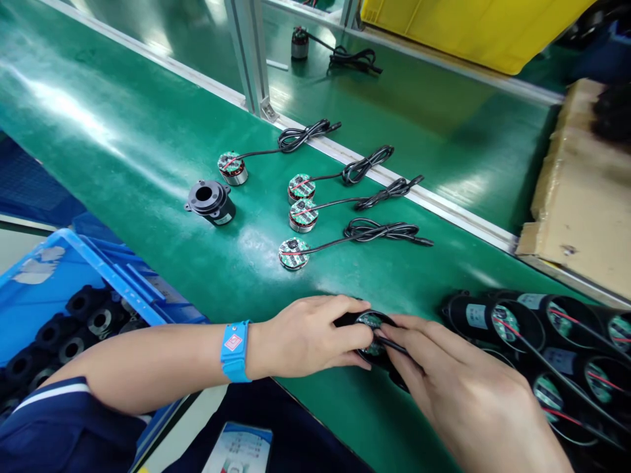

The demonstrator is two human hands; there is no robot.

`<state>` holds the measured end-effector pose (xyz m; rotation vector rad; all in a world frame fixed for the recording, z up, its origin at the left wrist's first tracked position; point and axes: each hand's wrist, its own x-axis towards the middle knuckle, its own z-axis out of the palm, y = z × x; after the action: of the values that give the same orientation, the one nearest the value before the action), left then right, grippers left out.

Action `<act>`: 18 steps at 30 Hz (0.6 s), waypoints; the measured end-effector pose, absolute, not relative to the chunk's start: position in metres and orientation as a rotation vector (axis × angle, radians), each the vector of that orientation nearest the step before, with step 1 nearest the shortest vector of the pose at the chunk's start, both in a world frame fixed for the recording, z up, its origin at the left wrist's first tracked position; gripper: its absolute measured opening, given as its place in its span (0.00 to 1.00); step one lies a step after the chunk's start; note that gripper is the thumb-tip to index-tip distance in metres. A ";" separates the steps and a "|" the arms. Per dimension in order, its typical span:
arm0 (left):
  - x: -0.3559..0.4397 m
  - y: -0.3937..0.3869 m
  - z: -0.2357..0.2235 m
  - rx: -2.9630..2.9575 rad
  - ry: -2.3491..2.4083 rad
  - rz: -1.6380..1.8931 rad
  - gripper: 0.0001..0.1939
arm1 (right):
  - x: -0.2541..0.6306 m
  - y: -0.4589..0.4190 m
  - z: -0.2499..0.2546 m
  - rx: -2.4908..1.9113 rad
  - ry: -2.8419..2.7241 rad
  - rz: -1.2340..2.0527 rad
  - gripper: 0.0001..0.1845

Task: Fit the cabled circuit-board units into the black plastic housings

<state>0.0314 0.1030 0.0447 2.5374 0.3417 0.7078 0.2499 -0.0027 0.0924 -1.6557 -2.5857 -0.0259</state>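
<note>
At the near edge of a green workbench (pixel 138 217), a worker's left hand (pixel 315 335) curls its fingers around a black housing (pixel 375 361), apparently steadying it with the open end toward the right hand (pixel 453 374). The right fingers are drawn close together on a black cable (pixel 396 346) at that mouth, beside a green circuit board (pixel 369 320); how firmly they pinch cannot be told. Beyond, four wired cores (pixel 294 253) stand boards up, their bundled leads (pixel 393 189) laid rightward, perhaps to prevent tangling. Left of them sits an upright flanged housing (pixel 211 203). At right, black cylinders (pixel 480 316) lie sideways, likely letting leads trail free; near left, a blue bin (pixel 148 292) keeps dark parts (pixel 50 330) within reach.
</note>
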 end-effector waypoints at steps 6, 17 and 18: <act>0.031 0.103 0.045 2.523 0.347 0.680 0.18 | 0.240 0.000 0.096 -1.810 -2.369 0.086 0.19; 0.034 0.101 0.044 2.400 0.361 0.746 0.20 | 0.228 0.002 0.109 -1.892 -2.370 -0.040 0.19; 0.034 0.101 0.045 2.399 0.359 0.736 0.20 | 0.228 0.000 0.109 -1.871 -2.378 -0.078 0.17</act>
<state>0.0339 0.1013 0.0445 2.3995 0.3585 0.7361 0.2277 0.0000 0.1085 -1.8707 -2.3784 -0.0782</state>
